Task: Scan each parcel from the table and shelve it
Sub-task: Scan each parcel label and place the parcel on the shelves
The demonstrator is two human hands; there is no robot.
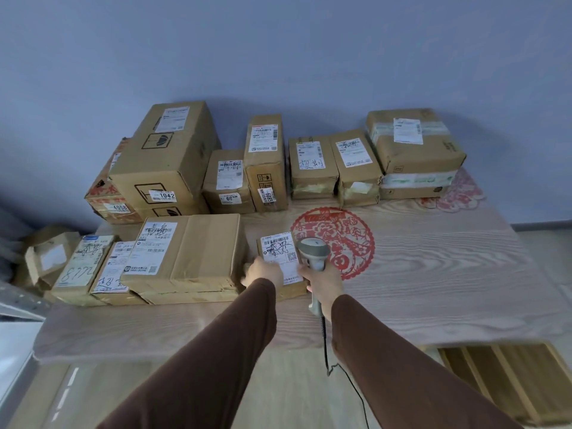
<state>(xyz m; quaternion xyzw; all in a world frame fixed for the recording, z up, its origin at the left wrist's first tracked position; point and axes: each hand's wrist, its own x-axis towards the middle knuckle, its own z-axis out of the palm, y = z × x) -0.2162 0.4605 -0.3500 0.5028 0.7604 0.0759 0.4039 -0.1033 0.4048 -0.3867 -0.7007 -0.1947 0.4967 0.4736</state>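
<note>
A small cardboard parcel (280,249) with a white label lies on the wooden table (433,283), just right of a larger flat box. My left hand (263,272) grips its near left edge. My right hand (323,281) holds a grey barcode scanner (313,253) by the handle, its head right above the parcel's label. The scanner's cable hangs down past the table's front edge.
Several labelled cardboard parcels stand along the wall, from a tall stack (167,156) at the left to a stack (414,150) at the right. A flat box (188,255) and two narrow parcels (93,267) lie front left. A red paper-cut (343,239) decorates the tabletop. Wooden slats (510,379) lie below right.
</note>
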